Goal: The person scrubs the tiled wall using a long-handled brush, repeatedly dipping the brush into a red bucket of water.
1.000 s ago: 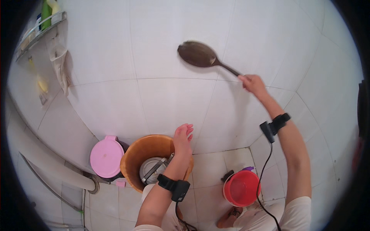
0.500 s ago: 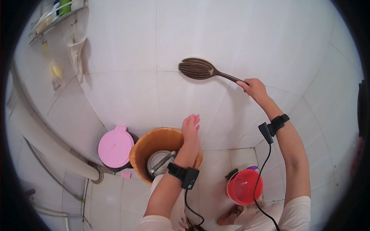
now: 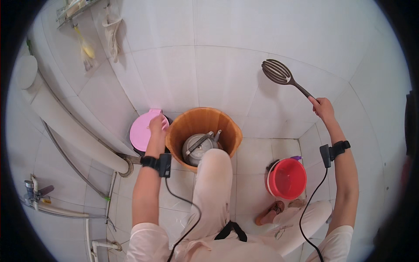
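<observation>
My right hand (image 3: 322, 108) grips the handle end of a dark brown slotted spoon (image 3: 276, 72). Its oval slotted head points up and left, in front of the white tiled wall. My left hand (image 3: 157, 125) hangs over the edge of a round pink lid (image 3: 142, 133), close to the rim of a wooden bucket (image 3: 204, 114). Its fingers look loosely bent with nothing seen in them. Whether it touches the lid or rim is unclear. Inside the bucket sits a grey metal kettle (image 3: 198, 148) with a handle and spout, partly hidden by my knee.
A red bucket (image 3: 288, 178) stands on the tiled floor by my foot. At left are a thick white pipe (image 3: 78, 124) and a tap (image 3: 31, 188). A corner shelf (image 3: 72, 14) and a hanging cloth (image 3: 112, 37) are on the wall. Cords trail from both wrist straps.
My left hand has moved left, from over the wooden bucket to the pink lid. The slotted spoon has moved right with my right hand. The whole view has shifted too.
</observation>
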Motion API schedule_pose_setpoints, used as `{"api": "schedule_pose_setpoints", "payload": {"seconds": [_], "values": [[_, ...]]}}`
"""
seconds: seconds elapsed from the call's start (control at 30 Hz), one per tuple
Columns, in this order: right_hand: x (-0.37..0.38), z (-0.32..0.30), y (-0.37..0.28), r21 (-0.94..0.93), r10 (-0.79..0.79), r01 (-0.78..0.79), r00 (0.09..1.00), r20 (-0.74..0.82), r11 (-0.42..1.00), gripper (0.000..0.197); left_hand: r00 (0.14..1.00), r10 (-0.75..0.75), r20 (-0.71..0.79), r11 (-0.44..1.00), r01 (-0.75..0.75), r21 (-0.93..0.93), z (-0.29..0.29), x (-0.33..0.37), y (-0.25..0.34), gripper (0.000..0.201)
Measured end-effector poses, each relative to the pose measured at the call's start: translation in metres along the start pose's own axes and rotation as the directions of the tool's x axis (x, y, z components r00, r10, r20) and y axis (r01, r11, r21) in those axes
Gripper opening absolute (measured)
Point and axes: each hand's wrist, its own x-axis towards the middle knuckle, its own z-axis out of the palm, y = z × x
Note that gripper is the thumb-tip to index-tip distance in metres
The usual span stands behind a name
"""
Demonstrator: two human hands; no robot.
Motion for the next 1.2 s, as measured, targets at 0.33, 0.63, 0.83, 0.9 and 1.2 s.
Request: {"api": "schedule_pose_setpoints", "payload": {"seconds": [0.33, 0.63, 0.83, 0.9, 1.2], "values": [[-0.011, -0.001, 0.007, -0.119, -0.050, 0.051, 0.999, 0.010, 0.992, 0.054, 0.921, -0.387, -0.037, 0.822, 0.363, 0.439, -0.075, -0.074, -0.098, 0.036], [-0.016, 0.004, 0.005, -0.035, -0.113, 0.111, 0.993, -0.046, 0.993, 0.049, 0.846, -0.532, -0.028, 0.796, 0.511, 0.323, -0.090, -0.062, -0.164, 0.015], [0.004, 0.014, 0.015, -0.034, -0.114, 0.113, 0.992, -0.054, 0.993, 0.048, 0.825, -0.564, -0.017, 0.777, 0.538, 0.328, -0.088, -0.099, -0.137, 0.012], [0.003, 0.012, 0.008, -0.023, -0.064, 0.064, 0.998, -0.007, 0.998, 0.051, 0.822, -0.569, 0.004, 0.771, 0.532, 0.350, -0.125, -0.109, -0.139, 0.020], [-0.010, 0.006, -0.013, -0.048, -0.073, 0.074, 0.997, 0.028, 0.996, 0.052, 0.825, -0.560, -0.077, 0.713, 0.527, 0.463, -0.253, -0.183, -0.089, 0.045]]}}
